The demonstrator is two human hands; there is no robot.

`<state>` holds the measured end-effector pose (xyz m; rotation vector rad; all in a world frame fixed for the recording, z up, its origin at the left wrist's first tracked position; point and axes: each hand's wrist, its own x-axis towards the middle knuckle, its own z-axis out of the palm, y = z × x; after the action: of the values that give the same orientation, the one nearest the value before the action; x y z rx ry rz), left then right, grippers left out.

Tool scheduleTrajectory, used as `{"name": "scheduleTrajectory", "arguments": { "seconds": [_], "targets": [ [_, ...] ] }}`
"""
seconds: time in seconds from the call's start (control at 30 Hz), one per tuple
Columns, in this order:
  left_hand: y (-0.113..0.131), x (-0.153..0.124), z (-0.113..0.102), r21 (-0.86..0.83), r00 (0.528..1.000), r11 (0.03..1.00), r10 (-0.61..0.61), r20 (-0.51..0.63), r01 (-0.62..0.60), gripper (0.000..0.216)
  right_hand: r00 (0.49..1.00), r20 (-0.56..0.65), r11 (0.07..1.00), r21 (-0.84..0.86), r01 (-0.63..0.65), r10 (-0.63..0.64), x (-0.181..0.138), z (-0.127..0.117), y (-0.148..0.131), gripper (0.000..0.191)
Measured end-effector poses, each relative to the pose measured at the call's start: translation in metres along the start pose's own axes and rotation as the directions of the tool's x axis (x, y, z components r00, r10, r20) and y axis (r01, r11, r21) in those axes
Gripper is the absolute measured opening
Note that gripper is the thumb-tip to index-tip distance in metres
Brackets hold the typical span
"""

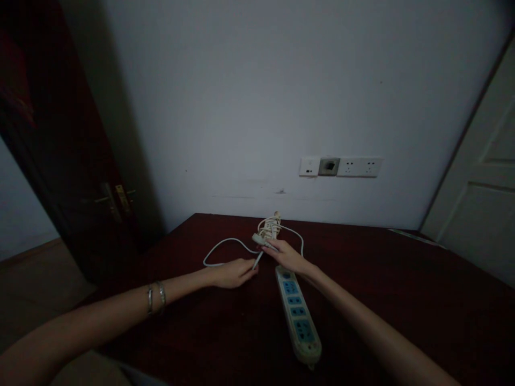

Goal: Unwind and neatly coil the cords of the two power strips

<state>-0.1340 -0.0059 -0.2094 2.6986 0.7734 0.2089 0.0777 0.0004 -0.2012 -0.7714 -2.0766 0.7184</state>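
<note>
My left hand (235,273) is closed on a stretch of white cable (257,260), its fingertips pinching it just above the table. Beside it, my right hand (286,256) grips a pale plug (259,239) with its cord, and some of its fingers are hidden. A loop of the white cable (225,239) curves out to the left on the tabletop. Just beyond the hands lies a cream-coloured coiled bundle of cord (270,227). Below my right hand, a power strip (298,316) with blue socket faces lies lengthwise on the table.
The dark red table (225,332) reaches back to a pale wall with a row of wall sockets (359,167). A dark door (60,134) with a brass handle stands at left, and a pale panelled door (483,177) at right. A thin flat strip (416,237) lies at the table's back right.
</note>
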Motion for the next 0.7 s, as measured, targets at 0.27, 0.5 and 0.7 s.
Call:
{"name": "scheduleTrajectory", "arguments": {
  "seconds": [0.27, 0.5, 0.7],
  "targets": [
    [-0.010, 0.030, -0.049, 0.275, 0.978, 0.940, -0.185, -0.096, 0.205, 0.032, 0.984, -0.168, 0.985, -0.146, -0.091, 0.066, -0.003, -0.012, 0.024, 0.034],
    [-0.007, 0.066, -0.038, 0.239, 0.909, 0.911, -0.249, -0.334, 0.337, 0.032, 0.946, -0.291, 0.985, -0.045, -0.166, 0.146, -0.010, -0.010, 0.023, 0.040],
    [-0.016, 0.053, -0.051, -0.043, 1.000, 0.999, 0.002, 0.001, -0.002, 0.032, 0.872, -0.448, 0.954, -0.115, -0.276, 0.198, -0.031, -0.067, 0.027, 0.040]
  ]
}}
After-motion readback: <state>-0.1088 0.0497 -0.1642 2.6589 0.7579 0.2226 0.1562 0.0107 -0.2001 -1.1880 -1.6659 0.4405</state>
